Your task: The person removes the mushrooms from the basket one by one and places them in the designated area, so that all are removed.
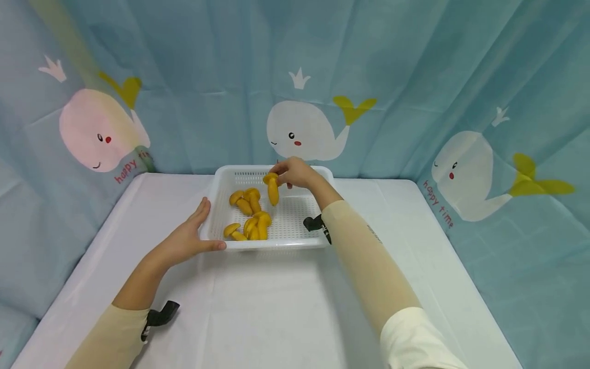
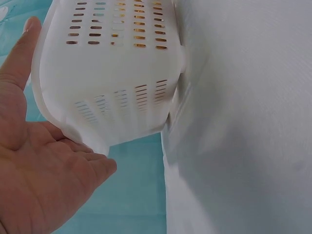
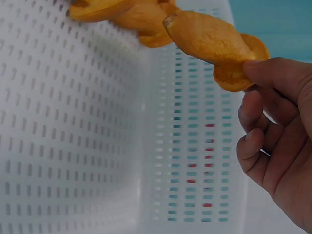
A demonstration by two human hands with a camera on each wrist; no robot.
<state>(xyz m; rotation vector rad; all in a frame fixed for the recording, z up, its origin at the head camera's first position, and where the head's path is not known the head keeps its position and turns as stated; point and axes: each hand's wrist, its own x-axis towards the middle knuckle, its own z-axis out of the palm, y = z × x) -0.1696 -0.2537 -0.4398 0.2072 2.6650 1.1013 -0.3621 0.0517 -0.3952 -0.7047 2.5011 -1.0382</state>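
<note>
A white perforated plastic basket (image 1: 295, 245) stands on the white-covered table with several yellow mushrooms (image 1: 254, 225) in its left half. Over the back part of the basket, my right hand (image 1: 295, 173) pinches one yellow mushroom (image 1: 273, 190) by its cap between thumb and fingers. In the right wrist view this mushroom (image 3: 209, 39) points its stem up and to the left, above the slotted wall. At the basket's front left corner, my left hand (image 1: 186, 238) touches the rim with fingers spread along the left side and the thumb straight along the front.
A light blue curtain (image 1: 207, 102) with printed whales hangs behind and at both sides of the table (image 1: 272, 307). Black straps with dark mounts (image 1: 163, 313) sit on both wrists. The right forearm crosses the basket's right side.
</note>
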